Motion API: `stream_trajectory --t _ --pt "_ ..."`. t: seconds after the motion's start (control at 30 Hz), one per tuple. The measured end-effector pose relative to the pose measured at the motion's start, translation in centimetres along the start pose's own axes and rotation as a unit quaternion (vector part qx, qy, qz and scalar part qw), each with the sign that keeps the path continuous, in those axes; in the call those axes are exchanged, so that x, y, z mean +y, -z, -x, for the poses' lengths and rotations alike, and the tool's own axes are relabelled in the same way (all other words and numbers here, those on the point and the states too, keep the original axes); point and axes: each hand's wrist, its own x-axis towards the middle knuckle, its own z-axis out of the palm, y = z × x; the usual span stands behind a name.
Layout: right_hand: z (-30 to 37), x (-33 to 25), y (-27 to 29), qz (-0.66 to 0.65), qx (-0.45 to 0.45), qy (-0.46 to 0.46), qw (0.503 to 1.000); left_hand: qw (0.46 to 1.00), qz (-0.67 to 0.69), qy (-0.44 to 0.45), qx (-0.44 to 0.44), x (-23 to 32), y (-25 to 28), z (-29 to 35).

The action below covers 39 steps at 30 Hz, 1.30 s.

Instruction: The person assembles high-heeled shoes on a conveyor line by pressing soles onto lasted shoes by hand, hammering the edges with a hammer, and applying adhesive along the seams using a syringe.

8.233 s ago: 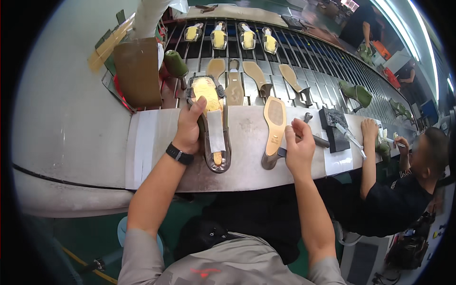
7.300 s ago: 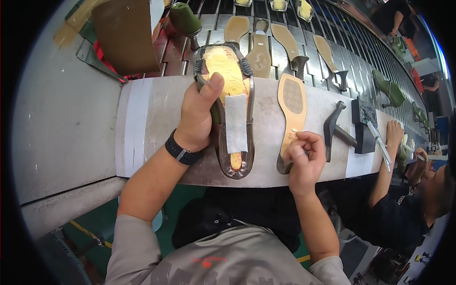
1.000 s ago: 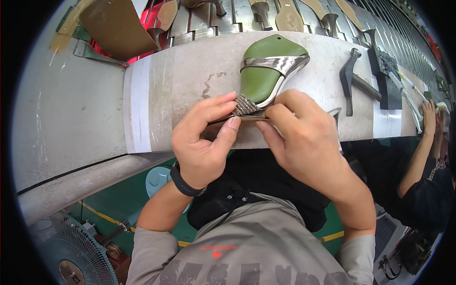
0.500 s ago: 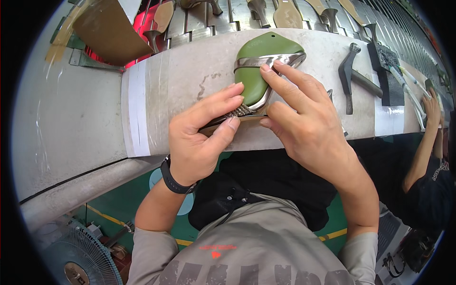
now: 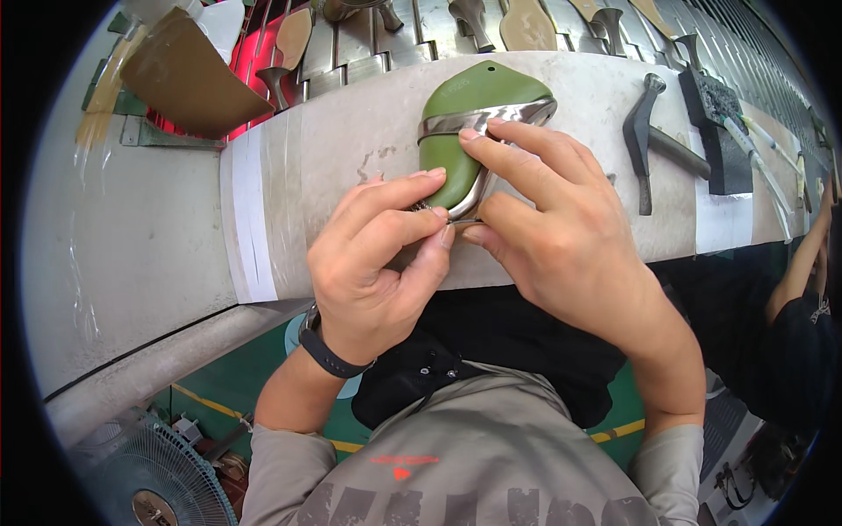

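Note:
A green shoe last (image 5: 478, 83) with a shiny metallic strap (image 5: 465, 121) across it lies on the pale work surface in front of me. My left hand (image 5: 377, 241) is closed at the near end of the last, thumb and fingers pinching a thin dark strip (image 5: 463, 221); a beaded or braided bit shows between the fingers. My right hand (image 5: 561, 202) lies over the last's right side. Its two forward fingers rest on the metallic strap, while its thumb and a curled finger pinch the same strip's right end. The hands hide much of the strip.
To the right lie a hammer (image 5: 645, 140) and a black block (image 5: 706, 114) with syringe-like tubes (image 5: 754, 158). Metal slats (image 5: 399, 61) beyond carry shoe soles and heels. A brown sheet (image 5: 189, 74) stands far left, a fan (image 5: 162, 478) below. Another person's arm (image 5: 802, 263) is at right.
My left fingers have shifted and bunched closer to the last's near end, covering most of the braided bit. My right hand keeps nearly the same hold. The other person's hand has moved away rightward.

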Motion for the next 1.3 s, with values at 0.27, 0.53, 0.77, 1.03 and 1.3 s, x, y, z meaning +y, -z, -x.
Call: stream_trajectory --t 0.27,0.53,0.77,1.03,1.3 --pt "-0.4 4.0 1.5 -0.006 -0.055 0.052 0.997 0.998 0.016 0.061 0.027 1.2 -0.8 -1.1" --pt "-0.9 4.3 1.0 0.044 -0.041 0.075 0.995 0.996 -0.065 0.06 -0.006 2.2 -1.1 -2.3" --pt "-0.8 3.7 1.9 0.055 -0.061 0.051 0.995 0.99 -0.107 0.064 -0.064 2.4 -1.1 -5.5" --pt "1.0 3.9 4.8 0.189 0.033 -0.058 0.98 0.97 -0.034 0.013 -0.241 -4.7 -5.8 -16.4" --pt "-0.7 -0.5 4.8 -0.125 0.163 -0.132 0.97 0.962 0.263 0.003 -0.072 -6.7 -2.3 -10.4"
